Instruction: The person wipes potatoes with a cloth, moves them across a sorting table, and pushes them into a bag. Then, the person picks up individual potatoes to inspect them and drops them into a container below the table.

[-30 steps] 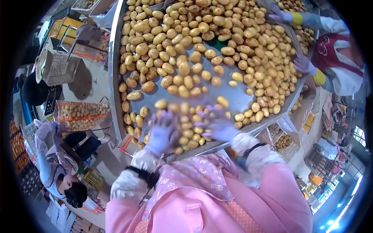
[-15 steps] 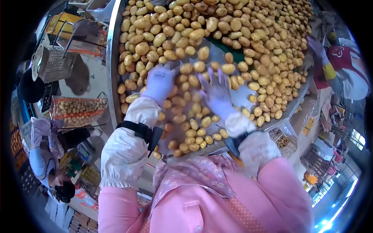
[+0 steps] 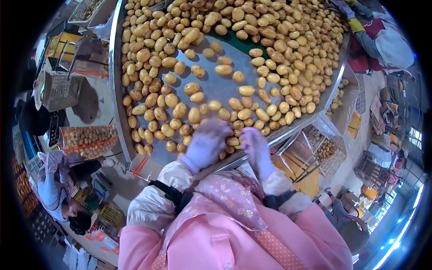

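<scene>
Many yellow-brown potatoes lie on a metal sorting table, heaped densely toward the back right and more loosely in front. Near the front edge, my left hand, in a pale purple glove, rests among potatoes; its fingers are smeared by motion. Just to its right is my right hand, gloved the same way, at the front edge beside some potatoes. Its fingers are curled in, and what they hold, if anything, is hidden. A strip of green surface shows between potatoes near the back.
A co-worker in a dark red apron stands at the table's right side. On the left are a mesh bag of potatoes, a plastic basket and a seated person. A crate is right of the table.
Both hands have come back toward the front edge, and the right hand's spread fingers have curled in. Potatoes have shifted forward, baring more metal behind them. The view has moved.
</scene>
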A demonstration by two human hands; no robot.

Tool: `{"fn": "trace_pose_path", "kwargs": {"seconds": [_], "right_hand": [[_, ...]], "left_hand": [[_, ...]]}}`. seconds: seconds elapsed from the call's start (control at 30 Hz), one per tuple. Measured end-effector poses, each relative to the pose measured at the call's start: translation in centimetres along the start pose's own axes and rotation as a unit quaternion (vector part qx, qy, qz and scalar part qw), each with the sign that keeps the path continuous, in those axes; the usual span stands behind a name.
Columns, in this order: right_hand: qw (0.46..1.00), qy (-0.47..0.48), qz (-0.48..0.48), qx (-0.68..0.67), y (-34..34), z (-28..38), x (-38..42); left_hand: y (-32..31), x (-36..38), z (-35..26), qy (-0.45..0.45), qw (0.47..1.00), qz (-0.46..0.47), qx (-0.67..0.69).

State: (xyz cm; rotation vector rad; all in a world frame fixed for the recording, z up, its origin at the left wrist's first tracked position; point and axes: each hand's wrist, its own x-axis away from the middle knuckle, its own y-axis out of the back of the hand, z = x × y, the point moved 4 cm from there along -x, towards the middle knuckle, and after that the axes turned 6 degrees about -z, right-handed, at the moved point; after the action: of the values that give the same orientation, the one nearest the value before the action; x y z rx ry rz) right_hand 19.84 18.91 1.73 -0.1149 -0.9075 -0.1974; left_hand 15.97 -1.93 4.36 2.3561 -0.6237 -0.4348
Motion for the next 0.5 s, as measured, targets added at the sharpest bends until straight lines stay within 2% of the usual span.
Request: {"fn": "trace_pose_path", "kwargs": {"seconds": [0.07, 0.1, 0.13, 0.17, 0.2, 0.27, 0.3, 0.33, 0.37, 0.4, 0.43, 0.47, 0.5], "right_hand": [[0.968, 0.194, -0.063, -0.146, 7.7, -1.0, 1.0], [0.961, 0.225, -0.097, -0.131, 12.0, -1.2, 2.0], [0.943, 0.212, -0.242, 0.082, 15.6, -0.3, 4.0], [0.749, 0.323, -0.348, 0.462, 19.6, -0.3, 4.4], [0.749, 0.325, -0.349, 0.461, 19.8, -0.3, 4.7], [0.679, 0.373, -0.331, 0.538, 18.6, 1.2, 4.4], [0.844, 0.308, -0.211, 0.384, 12.7, 3.7, 4.3], [0.794, 0.367, -0.18, 0.45, 9.5, 1.4, 2.1], [0.82, 0.429, -0.039, 0.377, 4.8, 0.4, 0.8], [0.754, 0.437, 0.053, 0.487, -0.6, 0.9, 0.8], [0.655, 0.518, 0.034, 0.549, -4.9, 0.9, 1.0], [0.626, 0.492, 0.016, 0.605, -7.5, 0.2, 0.0], [0.581, 0.482, -0.023, 0.656, -9.1, -0.9, -1.8]], "left_hand": [[0.6, 3.6, 4.1, 0.111, 0.986, -0.018, -0.124], [1.4, 4.9, 5.4, 0.116, 0.986, -0.013, -0.12], [2.0, 5.6, 6.2, 0.121, 0.986, -0.009, -0.117], [2.7, 5.4, 5.6, 0.115, 0.984, -0.033, -0.128], [2.8, 5.4, 5.3, 0.114, 0.985, -0.034, -0.129], [2.5, 4.7, 5.4, 0.158, 0.973, 0.018, -0.167], [2.4, 4.0, 4.8, 0.156, 0.973, 0.019, -0.168], [2.1, 3.1, 4.1, 0.193, 0.962, 0.033, -0.192], [2.0, 2.3, 3.8, 0.23, 0.948, 0.044, -0.216], [1.9, 1.6, 3.6, 0.227, 0.948, 0.043, -0.218], [1.7, 1.3, 3.7, 0.255, 0.932, 0.088, -0.242], [1.5, 1.2, 3.9, 0.282, 0.912, 0.134, -0.267], [1.5, 1.1, 4.0, 0.28, 0.912, 0.133, -0.268]]}}
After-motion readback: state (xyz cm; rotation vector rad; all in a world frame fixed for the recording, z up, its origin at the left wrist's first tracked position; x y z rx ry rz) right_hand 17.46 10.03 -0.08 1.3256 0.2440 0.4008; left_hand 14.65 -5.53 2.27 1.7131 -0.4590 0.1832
